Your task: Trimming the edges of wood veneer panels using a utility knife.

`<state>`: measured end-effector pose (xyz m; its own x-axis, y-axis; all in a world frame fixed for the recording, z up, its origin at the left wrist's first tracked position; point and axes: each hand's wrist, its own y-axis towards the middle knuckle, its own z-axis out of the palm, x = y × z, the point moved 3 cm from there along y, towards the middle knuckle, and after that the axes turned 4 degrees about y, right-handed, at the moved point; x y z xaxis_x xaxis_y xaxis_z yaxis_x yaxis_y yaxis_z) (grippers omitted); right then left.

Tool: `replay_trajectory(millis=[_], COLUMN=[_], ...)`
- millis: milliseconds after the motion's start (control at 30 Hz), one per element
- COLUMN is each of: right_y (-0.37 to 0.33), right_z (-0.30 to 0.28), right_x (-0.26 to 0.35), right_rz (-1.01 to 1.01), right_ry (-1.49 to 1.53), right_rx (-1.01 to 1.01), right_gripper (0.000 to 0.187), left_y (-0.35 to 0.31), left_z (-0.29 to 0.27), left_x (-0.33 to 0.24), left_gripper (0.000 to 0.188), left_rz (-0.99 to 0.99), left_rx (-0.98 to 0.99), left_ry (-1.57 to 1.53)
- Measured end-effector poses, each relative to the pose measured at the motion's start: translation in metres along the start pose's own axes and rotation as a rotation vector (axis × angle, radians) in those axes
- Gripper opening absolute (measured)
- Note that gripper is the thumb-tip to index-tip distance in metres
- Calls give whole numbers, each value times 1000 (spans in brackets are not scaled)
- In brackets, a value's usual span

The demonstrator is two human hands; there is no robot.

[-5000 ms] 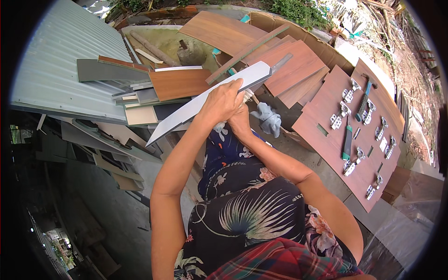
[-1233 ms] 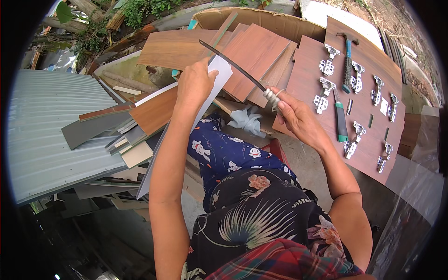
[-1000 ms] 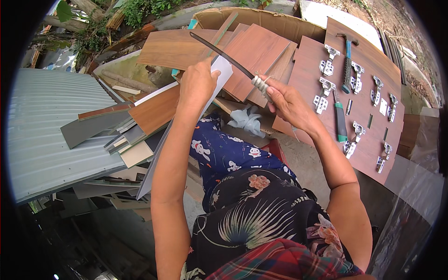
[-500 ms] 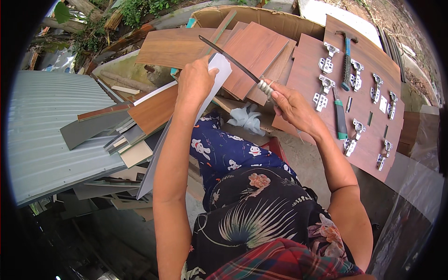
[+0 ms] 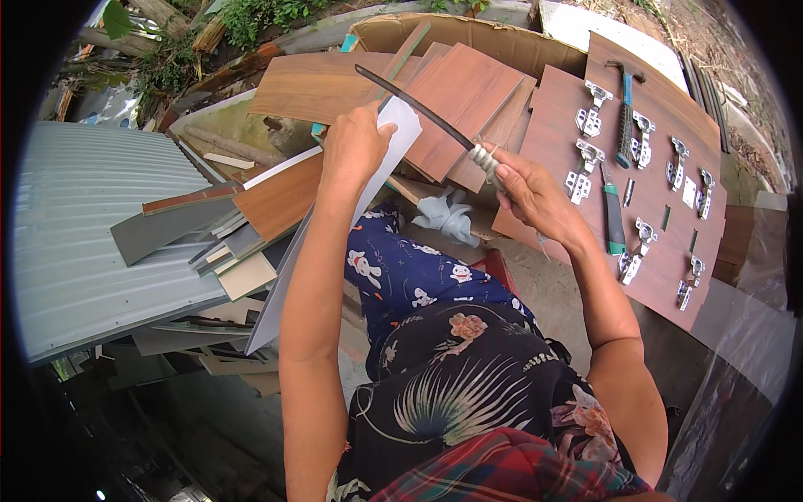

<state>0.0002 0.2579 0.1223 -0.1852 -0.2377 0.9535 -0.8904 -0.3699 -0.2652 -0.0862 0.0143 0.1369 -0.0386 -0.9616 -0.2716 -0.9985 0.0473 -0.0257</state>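
Observation:
My left hand [image 5: 355, 155] is closed over the upper part of a long, pale grey-white board [image 5: 403, 127] with a ragged top end. The board slants down along my left forearm, its lower end beside my left elbow. In my right hand [image 5: 539, 197] is a long, thin dark blade [image 5: 418, 104] with a handle [image 5: 486, 164] wrapped in pale cord. The blade points up and left, its tip above my left hand. In the picture it passes just over the board's top corner; whether it touches the board I cannot tell.
On the right, a brown panel [image 5: 554, 109] carries several metal cabinet hinges [image 5: 591, 115], a hammer [image 5: 626, 113] and a green-and-black-handled tool [image 5: 614, 219]. Wood-grain boards [image 5: 468, 105] lie ahead, near a cardboard box [image 5: 477, 38]. Offcuts [image 5: 242, 268] rest on corrugated metal sheeting [image 5: 100, 226] at left.
The whole scene has shifted slightly right and down in the picture. The blade and my right hand sit slightly lower against the board; both grips are the same.

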Motion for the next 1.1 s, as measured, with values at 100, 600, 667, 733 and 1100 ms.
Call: replay_trajectory(millis=[100,600,667,733,1100], right_y=[7,17,29,45,17], right_z=[5,-3,-2,-1,1], right_x=[-2,11,15,19,10], right_rz=[-115,-50,-53,-54,-92], right_ry=[4,13,29,46,21], right_rx=[-51,105,115,124,75], right_gripper=[46,45,45,45,44], left_y=[0,-1,-2,-3,-2], left_z=[-1,-4,-3,0,-4], left_x=[1,-1,-2,-6,-4], left_gripper=[32,34,34,34,36], left_rz=[-4,-1,-5,-8,6], left_rx=[5,-11,-8,-2,-28], left_ry=[-24,12,19,27,11])
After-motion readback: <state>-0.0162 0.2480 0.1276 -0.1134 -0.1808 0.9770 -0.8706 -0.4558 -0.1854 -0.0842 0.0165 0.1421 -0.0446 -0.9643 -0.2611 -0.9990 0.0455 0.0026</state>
